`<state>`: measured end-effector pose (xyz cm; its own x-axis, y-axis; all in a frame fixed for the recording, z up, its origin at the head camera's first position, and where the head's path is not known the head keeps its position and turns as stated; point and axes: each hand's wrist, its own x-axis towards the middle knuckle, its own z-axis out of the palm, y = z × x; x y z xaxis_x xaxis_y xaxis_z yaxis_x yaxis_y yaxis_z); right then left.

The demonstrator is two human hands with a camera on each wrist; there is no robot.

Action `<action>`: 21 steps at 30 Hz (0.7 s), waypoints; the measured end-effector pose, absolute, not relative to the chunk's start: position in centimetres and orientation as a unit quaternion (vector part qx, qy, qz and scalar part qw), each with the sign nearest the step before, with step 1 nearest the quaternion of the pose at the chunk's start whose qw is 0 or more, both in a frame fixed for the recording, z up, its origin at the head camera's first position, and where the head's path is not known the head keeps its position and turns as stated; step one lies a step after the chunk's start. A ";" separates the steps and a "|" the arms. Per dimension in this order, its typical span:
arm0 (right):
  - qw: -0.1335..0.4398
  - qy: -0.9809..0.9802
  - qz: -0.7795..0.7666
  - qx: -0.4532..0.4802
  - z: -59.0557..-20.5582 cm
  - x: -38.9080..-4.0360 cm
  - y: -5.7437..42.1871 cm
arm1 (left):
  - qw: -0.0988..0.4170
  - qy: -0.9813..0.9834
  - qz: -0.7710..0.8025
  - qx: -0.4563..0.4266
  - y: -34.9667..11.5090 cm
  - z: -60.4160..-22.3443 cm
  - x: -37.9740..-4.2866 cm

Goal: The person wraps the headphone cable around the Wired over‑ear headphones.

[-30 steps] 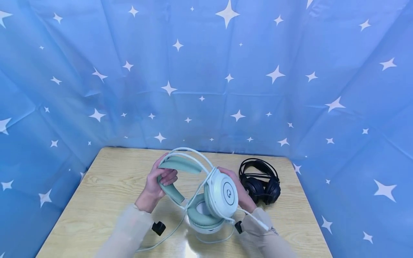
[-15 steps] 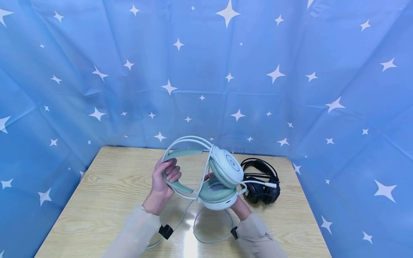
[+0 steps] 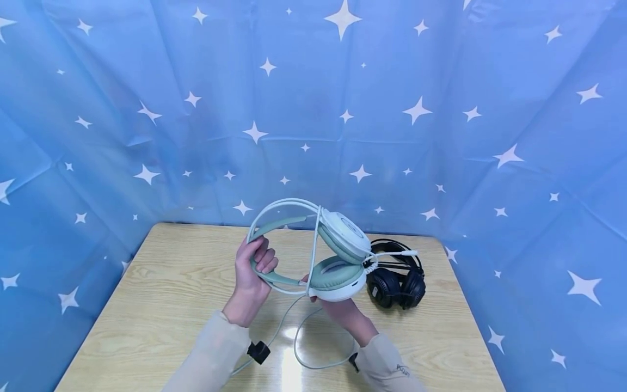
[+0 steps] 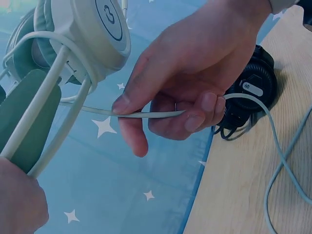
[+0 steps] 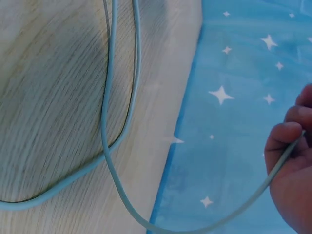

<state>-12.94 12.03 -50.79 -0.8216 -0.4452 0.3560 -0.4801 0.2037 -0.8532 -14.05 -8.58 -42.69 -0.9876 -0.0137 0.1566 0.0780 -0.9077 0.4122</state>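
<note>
A white headset [image 3: 343, 231] with pale green ear cushions and headband padding is held up over the table. My left hand [image 3: 254, 275] grips its headband, fingers curled round the padding. Some cable loops across the headset beside the ear cups, and its boom microphone [image 3: 397, 253] points right. Below the lower ear cup is my right hand [image 3: 343, 316], partly hidden by that cup in the head view. In the left wrist view the right hand [image 4: 190, 63] pinches the thin white cable [image 4: 151, 115] between thumb and fingers. The right wrist view shows the cable [image 5: 122, 190] hanging from that hand.
Black headphones [image 3: 399, 280] lie at the back right of the wooden table [image 3: 161, 305], behind the headset's microphone. Slack cable [image 3: 295, 348] loops down onto the tabletop near the front. A blue star-patterned curtain [image 3: 313, 103] surrounds the table's back and sides.
The headset has risen and tilted, its ear cups moving up and to the right. My right hand has gone from beside the upper cup to below the lower one. The left hand keeps its grip.
</note>
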 end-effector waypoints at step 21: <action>0.003 -0.820 0.476 0.318 -49.0 -11.3 11.1 | 0.137 -0.312 -0.940 -0.018 -7.6 -41.8 -14.2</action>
